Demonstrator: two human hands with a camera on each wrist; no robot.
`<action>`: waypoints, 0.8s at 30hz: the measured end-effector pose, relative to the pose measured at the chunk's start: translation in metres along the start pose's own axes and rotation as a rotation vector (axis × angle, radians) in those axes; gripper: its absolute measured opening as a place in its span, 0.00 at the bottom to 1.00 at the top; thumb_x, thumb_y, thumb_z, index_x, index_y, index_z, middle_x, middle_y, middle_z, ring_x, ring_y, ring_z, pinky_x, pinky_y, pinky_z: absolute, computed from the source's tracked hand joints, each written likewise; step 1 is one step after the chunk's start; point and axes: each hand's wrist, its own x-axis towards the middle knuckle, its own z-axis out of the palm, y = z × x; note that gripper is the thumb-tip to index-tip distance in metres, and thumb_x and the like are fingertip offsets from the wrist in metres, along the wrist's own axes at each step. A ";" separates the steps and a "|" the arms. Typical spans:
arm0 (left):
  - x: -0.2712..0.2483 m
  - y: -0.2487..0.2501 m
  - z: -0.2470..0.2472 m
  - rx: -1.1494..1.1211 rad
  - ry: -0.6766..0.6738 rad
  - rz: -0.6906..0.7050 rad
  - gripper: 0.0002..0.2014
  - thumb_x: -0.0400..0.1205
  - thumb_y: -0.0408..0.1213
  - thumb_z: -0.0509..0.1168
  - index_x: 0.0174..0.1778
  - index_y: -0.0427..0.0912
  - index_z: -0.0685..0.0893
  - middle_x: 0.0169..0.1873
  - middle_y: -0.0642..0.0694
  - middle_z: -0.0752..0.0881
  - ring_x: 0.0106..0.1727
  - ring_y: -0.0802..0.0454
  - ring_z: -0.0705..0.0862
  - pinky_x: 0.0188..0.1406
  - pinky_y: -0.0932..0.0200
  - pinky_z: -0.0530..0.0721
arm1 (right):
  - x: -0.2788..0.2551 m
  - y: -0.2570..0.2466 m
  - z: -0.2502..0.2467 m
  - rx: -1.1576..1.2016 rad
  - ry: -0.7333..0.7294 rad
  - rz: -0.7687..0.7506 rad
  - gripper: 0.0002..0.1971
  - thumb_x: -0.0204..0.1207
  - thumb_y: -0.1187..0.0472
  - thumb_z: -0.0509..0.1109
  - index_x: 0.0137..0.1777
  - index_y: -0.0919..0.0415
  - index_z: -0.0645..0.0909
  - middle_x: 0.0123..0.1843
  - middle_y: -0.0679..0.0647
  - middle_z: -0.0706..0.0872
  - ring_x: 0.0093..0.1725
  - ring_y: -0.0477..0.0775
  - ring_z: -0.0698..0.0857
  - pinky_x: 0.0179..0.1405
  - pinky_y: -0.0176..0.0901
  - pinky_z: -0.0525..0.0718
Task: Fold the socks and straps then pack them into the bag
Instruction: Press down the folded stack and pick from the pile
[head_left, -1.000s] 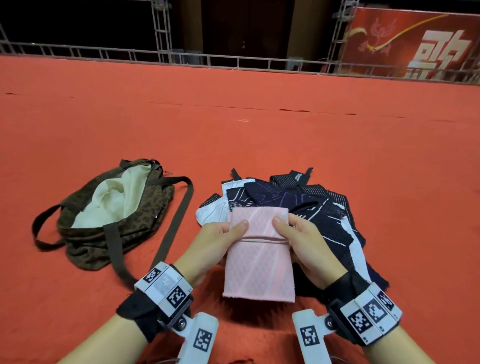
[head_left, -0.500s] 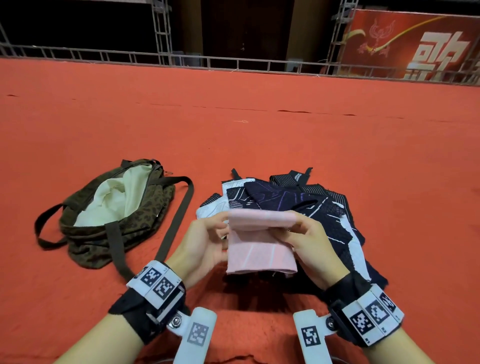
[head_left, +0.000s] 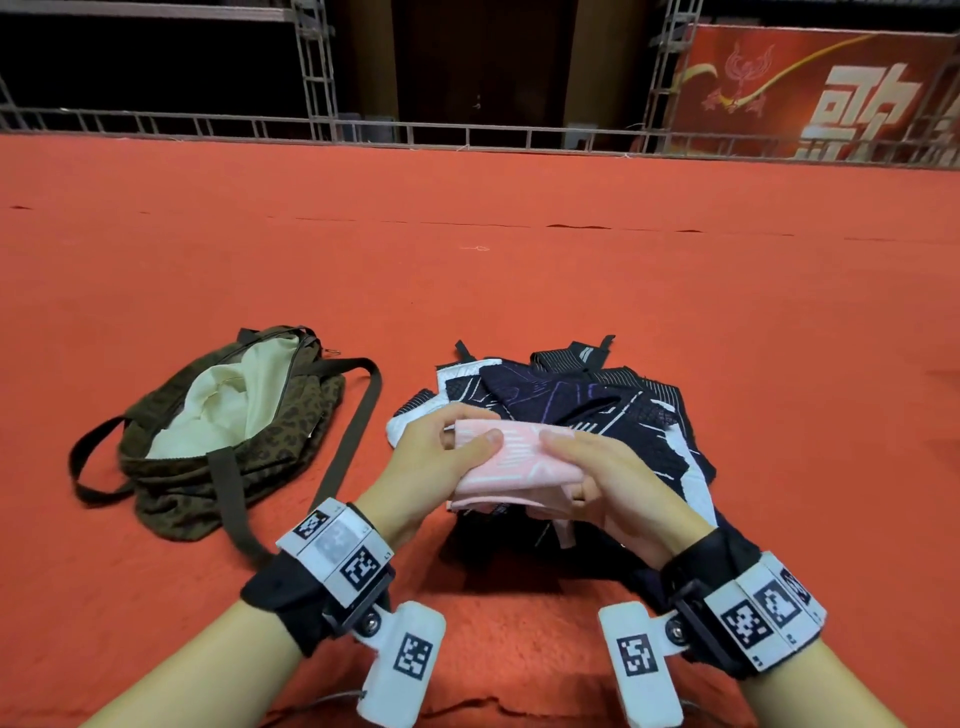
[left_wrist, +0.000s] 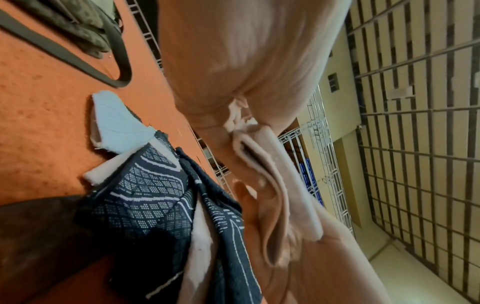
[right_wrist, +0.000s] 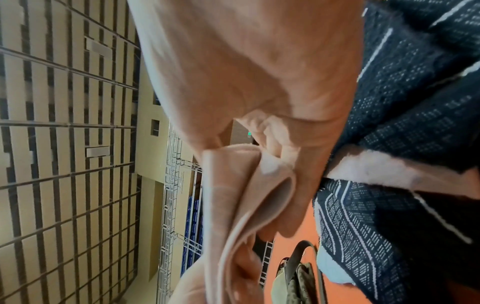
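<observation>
Two hands: both grip one pink sock (head_left: 511, 467), held in the air over the pile (head_left: 587, 410) of dark and white socks on the red carpet (head_left: 519, 270).
Change: a second ago the sock hangs long from the thumbs; half a second ago it is doubled up; now it is a short thick bundle, lower and flatter between the palms.
Left hand (head_left: 431, 462): fingers curled round the sock's left end, thumb pressed flat on top.
Right hand (head_left: 613, 483): fingers curled round the right end, thumb on top, fingertips tucked under the fold.
Sock: between the two hands, above the pile's near edge, clear of the bag.
Bag (head_left: 218, 436): open, pale lining showing, lying left of the pile, well apart from the hands; its strap (head_left: 353, 431) runs along the carpet between bag and pile.
Left wrist view: shows the sock's stacked layers (left_wrist: 262, 162) edge-on in the grip, and the pile below.
Right wrist view: shows the folded edges (right_wrist: 241, 195) pinched from the other side; the bag is small at the bottom.
</observation>
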 end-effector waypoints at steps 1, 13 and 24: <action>0.000 0.002 0.004 0.017 0.014 0.026 0.07 0.82 0.34 0.74 0.55 0.44 0.90 0.48 0.39 0.93 0.44 0.51 0.89 0.41 0.56 0.85 | 0.000 0.001 -0.001 -0.019 0.010 -0.035 0.12 0.83 0.60 0.71 0.61 0.65 0.88 0.38 0.66 0.87 0.30 0.61 0.84 0.27 0.52 0.80; 0.039 0.041 0.086 -0.053 -0.034 0.029 0.11 0.81 0.21 0.70 0.43 0.38 0.76 0.41 0.39 0.78 0.36 0.48 0.82 0.28 0.48 0.91 | -0.015 -0.035 -0.080 -0.013 0.348 -0.118 0.13 0.79 0.70 0.76 0.62 0.67 0.83 0.48 0.61 0.91 0.38 0.55 0.91 0.33 0.47 0.91; 0.139 0.047 0.246 0.195 -0.151 -0.040 0.14 0.75 0.20 0.72 0.54 0.36 0.89 0.48 0.42 0.88 0.33 0.57 0.88 0.49 0.51 0.92 | 0.005 -0.057 -0.239 -0.047 0.697 -0.039 0.20 0.77 0.79 0.68 0.69 0.71 0.77 0.63 0.69 0.83 0.49 0.59 0.87 0.46 0.50 0.91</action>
